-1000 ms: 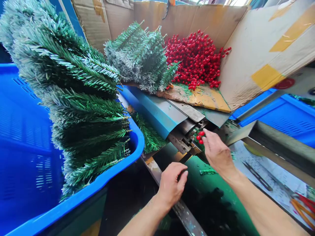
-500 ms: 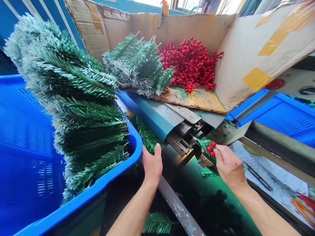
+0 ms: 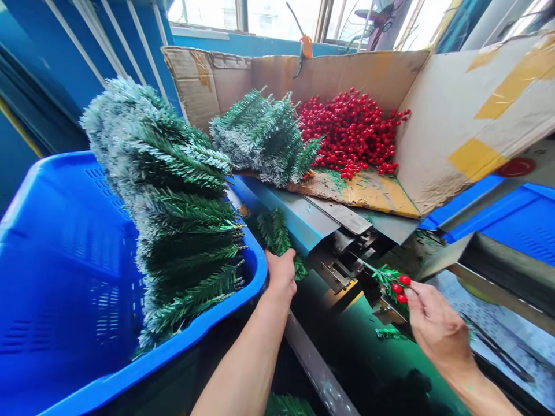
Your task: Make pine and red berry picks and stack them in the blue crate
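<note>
My right hand (image 3: 436, 323) pinches a red berry sprig (image 3: 399, 289), whose green needles point left to the metal mechanism (image 3: 342, 266) of a machine. Beside the blue basket's corner, my left hand (image 3: 281, 271) is closed at the lower part of a green pine branch (image 3: 277, 234) under the machine's blue edge. Frosted pine branches (image 3: 186, 225) are stacked in the blue basket (image 3: 255, 283), stems facing right. Behind the mechanism, a cardboard box (image 3: 373, 199) holds more frosted pine pieces (image 3: 264, 136) and a heap of red berries (image 3: 355, 130).
A metal bar (image 3: 318, 367) slants below my hands. At the right are a metal tray (image 3: 498, 274), a blue crate (image 3: 515, 216) and a red button (image 3: 515, 167). An orange-handled tool (image 3: 306, 46) hangs on the box's back edge.
My left hand has gone from open to closed on the pine branch. The berry sprig has come slightly away from the mechanism in my right hand. The view has shifted left and up.
</note>
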`<action>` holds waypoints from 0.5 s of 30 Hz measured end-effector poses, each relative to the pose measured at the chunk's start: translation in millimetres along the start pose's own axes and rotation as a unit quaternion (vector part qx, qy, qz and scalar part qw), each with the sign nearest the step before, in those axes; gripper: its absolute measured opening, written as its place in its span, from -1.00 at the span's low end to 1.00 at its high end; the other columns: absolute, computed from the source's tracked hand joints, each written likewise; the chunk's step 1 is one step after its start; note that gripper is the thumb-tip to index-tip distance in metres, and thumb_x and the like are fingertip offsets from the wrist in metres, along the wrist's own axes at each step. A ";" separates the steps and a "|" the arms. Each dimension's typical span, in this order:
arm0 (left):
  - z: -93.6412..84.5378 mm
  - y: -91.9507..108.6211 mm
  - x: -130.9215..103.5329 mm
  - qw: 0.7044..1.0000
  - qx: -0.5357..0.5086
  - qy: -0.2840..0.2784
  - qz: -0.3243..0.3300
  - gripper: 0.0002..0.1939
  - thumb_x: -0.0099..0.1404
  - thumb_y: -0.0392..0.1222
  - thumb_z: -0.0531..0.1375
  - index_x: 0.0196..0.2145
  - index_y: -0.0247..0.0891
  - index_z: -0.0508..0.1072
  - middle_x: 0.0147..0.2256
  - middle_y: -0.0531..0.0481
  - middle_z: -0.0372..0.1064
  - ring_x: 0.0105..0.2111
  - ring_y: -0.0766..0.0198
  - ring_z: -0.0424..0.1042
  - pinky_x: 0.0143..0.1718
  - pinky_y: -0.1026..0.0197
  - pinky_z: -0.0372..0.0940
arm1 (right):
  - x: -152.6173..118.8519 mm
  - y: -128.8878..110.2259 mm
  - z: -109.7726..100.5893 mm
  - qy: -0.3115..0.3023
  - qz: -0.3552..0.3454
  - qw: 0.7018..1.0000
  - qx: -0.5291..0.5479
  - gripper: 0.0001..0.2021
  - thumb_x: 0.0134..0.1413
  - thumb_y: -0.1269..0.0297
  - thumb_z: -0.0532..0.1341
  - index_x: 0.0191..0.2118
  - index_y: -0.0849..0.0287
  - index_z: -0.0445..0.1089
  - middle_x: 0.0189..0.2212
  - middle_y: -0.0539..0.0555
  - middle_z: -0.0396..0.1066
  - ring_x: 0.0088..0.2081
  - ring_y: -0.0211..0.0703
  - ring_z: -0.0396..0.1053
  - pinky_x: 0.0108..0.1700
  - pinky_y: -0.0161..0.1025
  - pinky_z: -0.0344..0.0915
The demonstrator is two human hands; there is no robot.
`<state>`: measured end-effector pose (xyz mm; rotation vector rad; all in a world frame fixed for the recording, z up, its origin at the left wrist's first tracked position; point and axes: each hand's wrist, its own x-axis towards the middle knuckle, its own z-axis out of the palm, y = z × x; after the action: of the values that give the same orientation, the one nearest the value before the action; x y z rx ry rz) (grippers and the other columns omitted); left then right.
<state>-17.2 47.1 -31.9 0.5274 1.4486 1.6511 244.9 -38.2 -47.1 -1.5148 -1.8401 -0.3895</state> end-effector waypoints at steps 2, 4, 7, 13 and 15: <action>-13.8 -3.2 -15.4 1.000 0.022 -0.016 0.007 -0.51 0.01 -0.42 0.27 -0.07 -0.28 0.32 -0.08 -0.15 0.44 -0.08 0.15 0.44 0.08 0.01 0.23 | 6.0 -6.6 -10.0 -0.017 -0.027 0.999 -0.009 -0.67 0.34 0.12 -0.07 -0.11 0.18 0.35 -0.23 0.16 0.43 -0.21 0.05 0.41 -0.11 -0.02 0.33; -27.2 -6.5 -35.2 0.997 0.048 -0.054 0.019 -0.47 0.02 -0.44 0.25 -0.03 -0.24 0.29 -0.04 -0.12 0.42 -0.07 0.18 0.43 0.10 0.03 0.21 | 15.5 -24.7 -23.7 -0.020 -0.034 0.999 -0.027 -0.67 0.33 0.10 -0.03 -0.09 0.17 0.37 -0.12 0.19 0.42 -0.11 0.12 0.38 0.01 0.08 0.26; -39.6 -8.5 -67.2 0.985 0.081 -0.146 0.052 -0.43 0.04 -0.43 0.23 0.02 -0.22 0.21 0.00 -0.12 0.39 -0.04 0.19 0.40 0.11 0.08 0.20 | 32.5 -69.4 -35.3 0.009 0.038 0.999 0.037 -0.69 0.25 0.06 0.11 -0.05 0.14 0.40 -0.04 0.17 0.40 -0.02 0.15 0.34 0.10 0.12 0.19; -39.7 -5.0 -106.6 0.947 0.084 -0.304 0.061 -0.46 0.06 -0.26 0.30 -0.02 -0.17 0.21 -0.08 -0.08 0.44 -0.12 0.17 0.43 -0.03 0.11 0.31 | 54.1 -124.4 -4.6 -0.180 0.285 0.863 0.377 -0.60 0.09 -0.01 0.25 -0.06 0.16 0.43 -0.18 0.11 0.50 -0.17 0.04 0.46 -0.08 -0.03 0.41; -39.3 -3.0 -109.3 0.942 -0.009 -0.337 -0.012 -0.33 0.02 -0.22 0.35 0.06 -0.16 0.16 -0.01 -0.12 0.40 -0.06 0.13 0.42 0.00 0.09 0.31 | 53.4 -123.0 1.6 -0.161 0.320 0.836 0.416 -0.60 0.07 0.02 0.28 -0.06 0.18 0.44 -0.16 0.11 0.49 -0.13 0.05 0.45 -0.04 -0.03 0.39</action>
<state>13.0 -64.5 -20.5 0.9490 0.9214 1.2751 125.2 -31.1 13.1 -1.4544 -1.2908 0.9251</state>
